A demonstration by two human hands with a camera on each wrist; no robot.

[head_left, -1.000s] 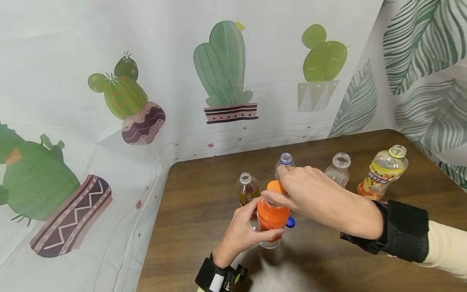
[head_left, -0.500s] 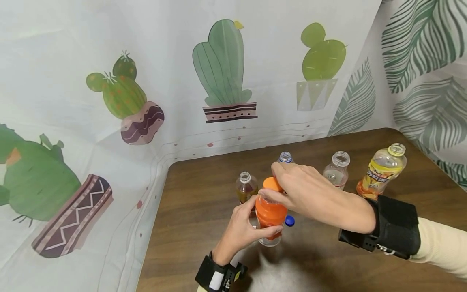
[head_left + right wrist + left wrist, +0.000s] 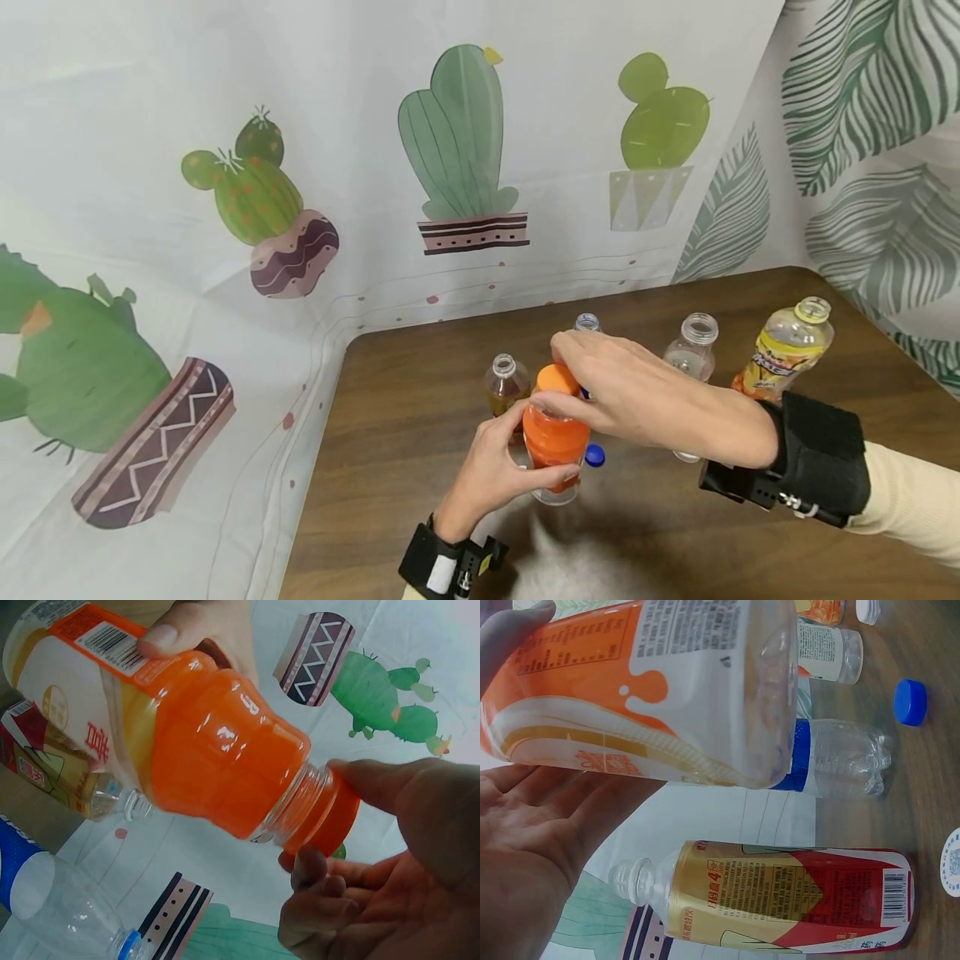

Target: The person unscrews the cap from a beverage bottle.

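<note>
An orange-wrapped drink bottle [image 3: 553, 442] is in my left hand [image 3: 487, 467], thumb on the near side and fingers round the far side. My right hand [image 3: 637, 396] pinches the orange cap [image 3: 330, 814] between thumb and fingers at the bottle's mouth. Clear threads of the neck [image 3: 298, 796] show just below the cap in the right wrist view. In the left wrist view the bottle's base [image 3: 769, 697] appears raised off the table. Behind it stand an uncapped bottle with a red and gold label [image 3: 802, 896] and an uncapped clear bottle with a blue label [image 3: 847, 757].
A loose blue cap [image 3: 595, 455] lies on the wooden table [image 3: 405, 417] beside the held bottle. Farther right stand an uncapped clear bottle [image 3: 688, 354] and an uncapped yellow-labelled bottle [image 3: 783, 346]. A cactus-print cloth [image 3: 360, 167] hangs behind the table.
My right hand has shifted slightly left and turned a little at the cap. The held bottle has moved slightly left; my left hand keeps its grip.
</note>
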